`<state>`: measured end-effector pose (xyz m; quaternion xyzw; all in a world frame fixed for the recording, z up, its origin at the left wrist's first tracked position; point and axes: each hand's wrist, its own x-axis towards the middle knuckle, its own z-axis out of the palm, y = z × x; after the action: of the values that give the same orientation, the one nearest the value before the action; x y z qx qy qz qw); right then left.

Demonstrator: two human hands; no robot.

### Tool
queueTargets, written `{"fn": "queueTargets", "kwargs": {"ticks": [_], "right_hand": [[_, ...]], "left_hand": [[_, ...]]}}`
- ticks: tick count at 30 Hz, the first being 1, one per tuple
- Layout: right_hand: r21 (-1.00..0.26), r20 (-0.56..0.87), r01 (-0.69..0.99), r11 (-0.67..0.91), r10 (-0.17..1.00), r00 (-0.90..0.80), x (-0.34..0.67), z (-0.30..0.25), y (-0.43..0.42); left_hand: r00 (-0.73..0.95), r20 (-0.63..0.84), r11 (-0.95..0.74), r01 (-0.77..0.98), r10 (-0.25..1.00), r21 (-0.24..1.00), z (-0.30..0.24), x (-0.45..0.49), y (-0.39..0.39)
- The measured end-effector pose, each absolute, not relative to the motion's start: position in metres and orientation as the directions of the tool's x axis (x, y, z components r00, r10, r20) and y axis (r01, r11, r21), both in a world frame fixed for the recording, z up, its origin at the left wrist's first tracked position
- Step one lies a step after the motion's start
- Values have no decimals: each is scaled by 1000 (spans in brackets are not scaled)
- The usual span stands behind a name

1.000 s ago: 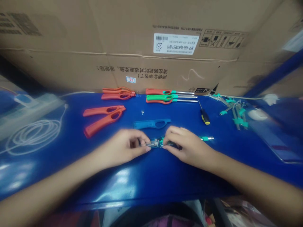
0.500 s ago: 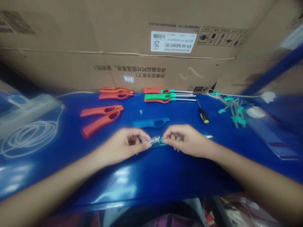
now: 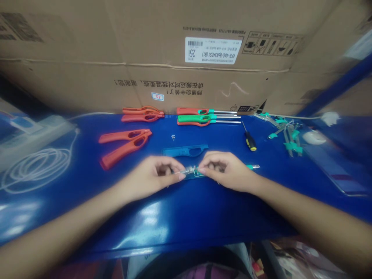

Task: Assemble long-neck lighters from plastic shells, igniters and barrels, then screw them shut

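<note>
Low over the blue table, both hands hold one lighter inner assembly (image 3: pixel 190 171), with a clear tank at its left and green parts at its right. My left hand (image 3: pixel 158 173) pinches the clear tank between thumb and fingers. On the green end, my right hand (image 3: pixel 223 169) is closed, and the metal tip (image 3: pixel 255 166) sticks out to the right behind it. My right fingers partly hide the middle of the piece. Just beyond the hands lies a blue lighter handle shell (image 3: pixel 184 150).
Orange handle shells (image 3: pixel 124 145) lie at left. Lighters with metal rods (image 3: pixel 200 117) lie at the back, near a screwdriver (image 3: pixel 250 140). More green-tipped assemblies (image 3: pixel 290 141) are piled at right. A coiled white cable (image 3: pixel 37 166) rests far left; a cardboard box (image 3: pixel 87 77) stands behind.
Both hands have shifted very slightly, still gripping the assembly. Its metal tip has moved a little to the left. The other things lie as before.
</note>
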<state>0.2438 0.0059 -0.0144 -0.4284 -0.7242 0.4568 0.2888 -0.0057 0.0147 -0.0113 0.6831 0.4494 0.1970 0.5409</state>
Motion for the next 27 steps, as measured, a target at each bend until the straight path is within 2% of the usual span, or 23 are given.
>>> {"fn": "queueTargets", "kwargs": {"ticks": [27], "right_hand": [[-876, 65, 385, 290, 863, -501, 244, -16, 7]], "left_hand": [[520, -223, -20, 421, 824, 907, -12, -5, 14]]}}
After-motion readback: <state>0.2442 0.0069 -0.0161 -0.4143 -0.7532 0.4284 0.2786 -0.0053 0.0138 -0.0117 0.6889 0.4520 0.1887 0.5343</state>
